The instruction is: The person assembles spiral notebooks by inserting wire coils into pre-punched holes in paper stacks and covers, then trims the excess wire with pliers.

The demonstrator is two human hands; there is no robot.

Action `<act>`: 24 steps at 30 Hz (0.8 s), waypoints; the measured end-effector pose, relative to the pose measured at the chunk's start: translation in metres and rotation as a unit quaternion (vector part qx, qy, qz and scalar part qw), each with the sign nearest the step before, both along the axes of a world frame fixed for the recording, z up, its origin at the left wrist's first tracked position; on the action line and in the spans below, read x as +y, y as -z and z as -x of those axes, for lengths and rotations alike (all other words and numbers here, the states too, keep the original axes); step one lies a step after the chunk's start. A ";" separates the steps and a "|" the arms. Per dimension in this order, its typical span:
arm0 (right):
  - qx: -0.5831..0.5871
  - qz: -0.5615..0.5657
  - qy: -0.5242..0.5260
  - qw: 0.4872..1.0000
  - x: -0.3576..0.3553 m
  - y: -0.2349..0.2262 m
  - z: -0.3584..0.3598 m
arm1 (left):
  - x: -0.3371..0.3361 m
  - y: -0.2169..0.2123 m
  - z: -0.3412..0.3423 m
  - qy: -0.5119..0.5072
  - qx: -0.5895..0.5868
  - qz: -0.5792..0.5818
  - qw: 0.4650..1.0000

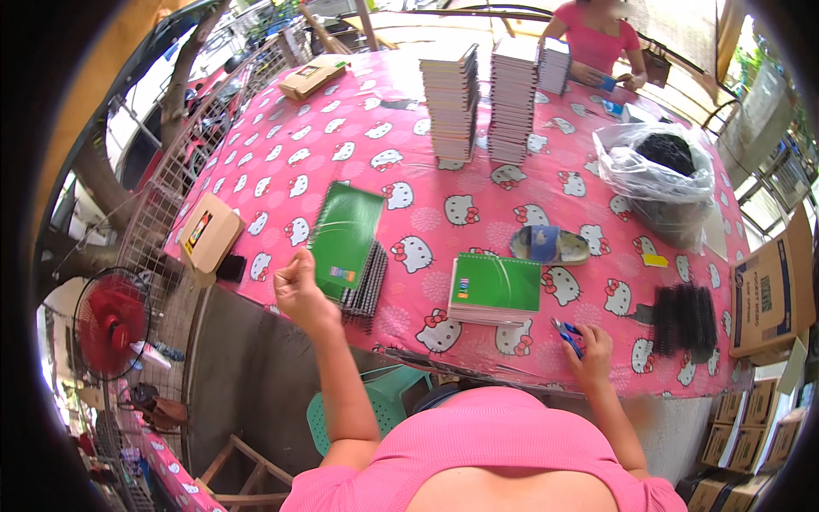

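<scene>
My left hand is closed at the lower left edge of a green spiral notebook, its fingers curled as if pinching the corner. That notebook lies tilted over a stack of spiral notebooks, whose black coils show along one side. In my right hand, near the table's front edge, is a pair of blue-handled cutting pliers, jaws pointing away from me. Between the two hands sits a pile of green-covered notebooks. A patterned blue pouch-like item rests just behind that pile.
Two tall notebook stacks stand at the back. On the right are a plastic bag of black coils, a bundle of black coils and a cardboard box. Another person sits across the table. A red fan stands left.
</scene>
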State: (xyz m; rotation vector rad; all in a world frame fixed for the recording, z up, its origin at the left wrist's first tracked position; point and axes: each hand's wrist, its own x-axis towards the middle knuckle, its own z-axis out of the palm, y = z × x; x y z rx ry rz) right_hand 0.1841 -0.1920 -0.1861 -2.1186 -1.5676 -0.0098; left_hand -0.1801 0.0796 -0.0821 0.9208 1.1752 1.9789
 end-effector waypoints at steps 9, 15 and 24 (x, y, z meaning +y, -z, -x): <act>0.414 -0.058 0.042 0.907 0.114 -0.056 0.040 | 0.017 0.068 0.063 -0.064 0.199 0.027 0.978; 0.466 -0.107 0.059 0.876 0.095 -0.065 -0.012 | -0.016 -0.014 0.010 -0.043 0.160 -0.043 0.985; 0.430 -0.002 0.035 0.902 0.127 -0.068 -0.001 | -0.063 0.003 -0.121 0.381 0.280 0.073 0.878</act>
